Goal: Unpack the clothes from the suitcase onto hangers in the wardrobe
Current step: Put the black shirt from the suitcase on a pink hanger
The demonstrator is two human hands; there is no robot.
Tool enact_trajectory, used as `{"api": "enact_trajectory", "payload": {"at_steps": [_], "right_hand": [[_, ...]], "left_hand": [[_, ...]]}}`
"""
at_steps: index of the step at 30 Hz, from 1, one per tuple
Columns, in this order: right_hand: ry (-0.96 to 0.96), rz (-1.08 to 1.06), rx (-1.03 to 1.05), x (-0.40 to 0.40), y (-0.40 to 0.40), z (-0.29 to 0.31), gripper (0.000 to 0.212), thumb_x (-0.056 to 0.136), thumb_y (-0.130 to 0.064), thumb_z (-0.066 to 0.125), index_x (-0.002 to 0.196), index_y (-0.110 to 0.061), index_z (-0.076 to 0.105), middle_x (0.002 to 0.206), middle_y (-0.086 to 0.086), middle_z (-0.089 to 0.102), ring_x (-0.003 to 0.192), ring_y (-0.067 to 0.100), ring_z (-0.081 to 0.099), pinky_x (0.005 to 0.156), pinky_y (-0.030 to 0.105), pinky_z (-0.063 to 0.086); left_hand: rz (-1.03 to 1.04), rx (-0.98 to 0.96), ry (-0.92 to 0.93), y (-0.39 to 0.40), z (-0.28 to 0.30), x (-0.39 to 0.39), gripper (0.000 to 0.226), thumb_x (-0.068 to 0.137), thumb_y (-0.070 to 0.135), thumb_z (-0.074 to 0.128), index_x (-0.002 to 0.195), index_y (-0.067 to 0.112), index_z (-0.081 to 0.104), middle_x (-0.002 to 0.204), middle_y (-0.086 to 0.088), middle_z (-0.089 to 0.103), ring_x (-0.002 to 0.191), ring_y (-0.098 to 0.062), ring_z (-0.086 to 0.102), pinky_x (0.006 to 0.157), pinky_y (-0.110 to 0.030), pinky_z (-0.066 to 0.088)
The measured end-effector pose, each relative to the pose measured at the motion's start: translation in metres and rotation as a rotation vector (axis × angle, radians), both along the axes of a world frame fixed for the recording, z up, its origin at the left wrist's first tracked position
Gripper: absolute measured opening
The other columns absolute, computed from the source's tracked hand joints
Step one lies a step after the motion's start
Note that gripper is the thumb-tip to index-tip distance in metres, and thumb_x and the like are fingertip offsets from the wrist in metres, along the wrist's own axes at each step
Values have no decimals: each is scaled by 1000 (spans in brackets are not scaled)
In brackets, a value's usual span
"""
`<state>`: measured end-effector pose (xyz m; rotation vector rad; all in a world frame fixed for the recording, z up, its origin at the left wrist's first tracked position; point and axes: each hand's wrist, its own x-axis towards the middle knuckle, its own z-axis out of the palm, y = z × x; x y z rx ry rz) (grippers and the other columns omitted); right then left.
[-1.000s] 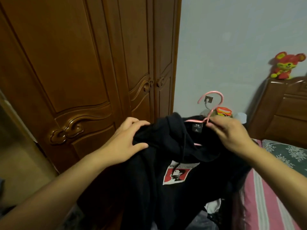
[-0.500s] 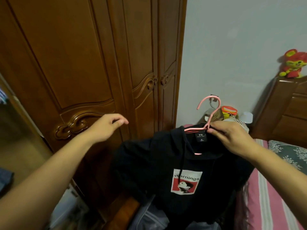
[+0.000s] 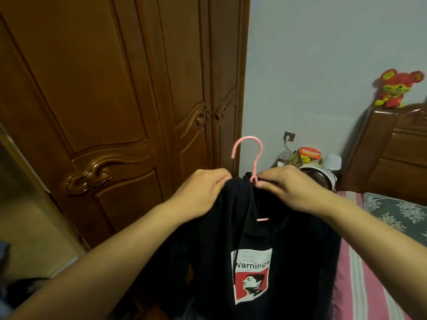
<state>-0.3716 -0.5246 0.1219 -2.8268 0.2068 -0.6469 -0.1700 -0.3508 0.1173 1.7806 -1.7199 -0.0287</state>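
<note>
A black hoodie with a red-and-white "Warnings" print hangs in front of me on a pink hanger, whose hook sticks up above the collar. My right hand pinches the hanger's neck and the collar just right of the hook. My left hand grips the hoodie's fabric at the left of the collar. The brown wooden wardrobe stands to the left with its carved doors shut; a gap at the far left edge shows its inside. The suitcase is out of view.
A bed with a pink striped sheet and a floral pillow lies at the right, under a wooden headboard topped by a red plush toy. Clutter and a wall socket sit between wardrobe and bed.
My left hand let go of the hoodie, swung left towards the wardrobe door, then came back and took hold of the collar. The hoodie now hangs straighter, higher on the hanger.
</note>
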Motion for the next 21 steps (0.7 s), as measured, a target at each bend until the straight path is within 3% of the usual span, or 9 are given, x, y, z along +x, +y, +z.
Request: {"api": "enact_trajectory", "payload": {"at_steps": [5,7,8,10,11,14,17,18,21], "right_hand": [[-65,-44,211,-15,3,-4,35,96,-46,51,102,-20,73,84,-5,70,78,10,64,74,40,50],[-81,-68,266,-28,2,-6,40,95,-48,51,100,-15,73,84,0,70,79,17,64,76,44,49],[-81,-57,293,-30,4,-5,39,95,-47,51,99,-14,73,84,2,70,81,20,64,77,45,49],[-74,-7,358,-29,13,-4,29,97,-39,56,101,-16,74,86,-3,72,82,13,65,78,36,52],[-52,32,379,-25,18,-5,24,98,-34,58,99,-18,75,85,-7,71,79,5,63,75,31,50],[-89,33,428,-11,24,-11,20,101,-28,56,88,-31,72,77,-16,66,75,-6,56,70,20,43],[-333,-177,675,-13,5,-32,30,106,-42,37,118,-35,64,112,-10,66,104,3,58,92,23,44],[-313,-218,726,-20,2,-44,36,105,-49,33,117,-36,63,113,-7,65,107,8,58,95,27,44],[24,-215,512,-26,19,-86,53,93,-73,32,75,-33,61,76,-10,62,78,8,58,77,38,47]], "left_hand": [[430,-57,-124,1,1,3,26,108,36,36,114,28,60,109,3,66,99,-22,64,77,-35,46],[352,-175,-183,27,-1,-2,36,107,42,33,121,21,59,114,3,62,101,-19,61,78,-35,47],[258,-196,-303,38,-4,-7,40,105,44,35,120,17,60,110,0,64,97,-21,62,76,-37,50],[156,-143,-616,49,-22,-16,44,104,48,37,116,11,59,95,-5,66,82,-25,65,63,-40,52],[181,-89,-663,51,-26,-17,44,105,48,35,113,12,58,88,-3,66,74,-25,66,55,-38,51],[292,-36,-603,57,-28,-7,39,104,50,30,102,22,56,71,3,65,59,-24,66,44,-34,46],[360,-34,-447,85,-29,10,37,100,55,31,99,26,54,69,1,66,66,-30,68,53,-39,51],[379,-14,-393,97,-29,15,39,99,57,30,99,27,54,71,0,67,70,-32,68,57,-40,52],[421,38,-340,131,-31,31,41,101,62,30,99,29,55,73,2,65,78,-31,68,62,-38,48]]}}
